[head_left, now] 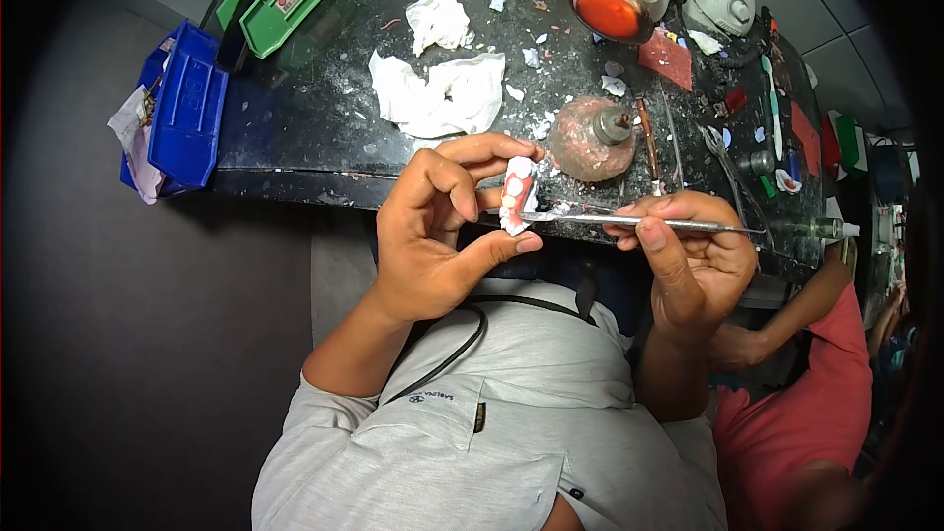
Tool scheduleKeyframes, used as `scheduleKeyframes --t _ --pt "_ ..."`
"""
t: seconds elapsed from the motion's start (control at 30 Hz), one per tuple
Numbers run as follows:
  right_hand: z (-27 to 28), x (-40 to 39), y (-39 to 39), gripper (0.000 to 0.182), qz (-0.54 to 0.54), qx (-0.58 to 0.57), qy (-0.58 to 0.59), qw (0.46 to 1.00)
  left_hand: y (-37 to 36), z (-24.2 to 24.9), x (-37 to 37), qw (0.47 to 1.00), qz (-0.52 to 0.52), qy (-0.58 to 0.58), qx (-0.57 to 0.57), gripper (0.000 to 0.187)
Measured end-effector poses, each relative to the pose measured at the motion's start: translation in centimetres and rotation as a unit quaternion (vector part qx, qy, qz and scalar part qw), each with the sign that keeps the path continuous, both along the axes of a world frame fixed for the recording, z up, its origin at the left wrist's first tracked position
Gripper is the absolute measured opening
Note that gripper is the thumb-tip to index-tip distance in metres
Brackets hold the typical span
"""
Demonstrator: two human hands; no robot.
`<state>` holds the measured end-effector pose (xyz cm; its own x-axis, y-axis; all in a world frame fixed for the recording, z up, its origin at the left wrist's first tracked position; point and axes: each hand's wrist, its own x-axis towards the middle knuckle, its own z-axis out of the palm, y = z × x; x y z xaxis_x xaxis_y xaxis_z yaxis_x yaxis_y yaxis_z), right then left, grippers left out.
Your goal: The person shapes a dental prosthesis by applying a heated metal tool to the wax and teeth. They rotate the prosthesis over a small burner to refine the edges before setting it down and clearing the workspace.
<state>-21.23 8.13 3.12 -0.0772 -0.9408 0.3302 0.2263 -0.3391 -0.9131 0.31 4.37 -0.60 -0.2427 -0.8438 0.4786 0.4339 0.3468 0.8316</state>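
My left hand [433, 236] is closed around a small dental model [518, 195], held upright between thumb and fingers. The model is white plaster with pinkish-red wax and several pale teeth on the side toward me. In my right hand [703, 261], a thin metal dental carver [639, 222] lies level, pinched between thumb and fingers. Its left tip meets the lower part of the model, near the teeth. Just beyond the hands stands a round glass spirit lamp [590, 143] with a metal neck, spattered with pink and white.
Crumpled white tissue [442, 93] and white scraps lie on the dark worktable [295, 123]. Blue [187, 103] and green bins [295, 0] stand at left. Toward the right are red wax sheets [666, 61], pliers [726, 162] and a toothbrush [772, 108]. A person in red [806, 393] sits at right.
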Motion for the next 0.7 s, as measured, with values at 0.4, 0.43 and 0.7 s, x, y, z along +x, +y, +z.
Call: scheduleKeyframes --t 0.4,0.43,0.7 --pt "0.00 0.01 0.16 0.015 -0.025 0.003 0.029 0.999 0.20 0.08 -0.05 1.000 0.016 -0.023 0.009 0.046" --pt "0.06 0.00 0.17 0.016 -0.024 0.002 0.030 0.999 0.20 0.09 -0.02 1.000 0.017 -0.024 0.009 0.046" --pt "0.02 -0.01 0.17 0.016 -0.025 0.007 0.032 0.999 0.15 0.03 -0.07 1.000 0.011 -0.020 0.015 0.046"
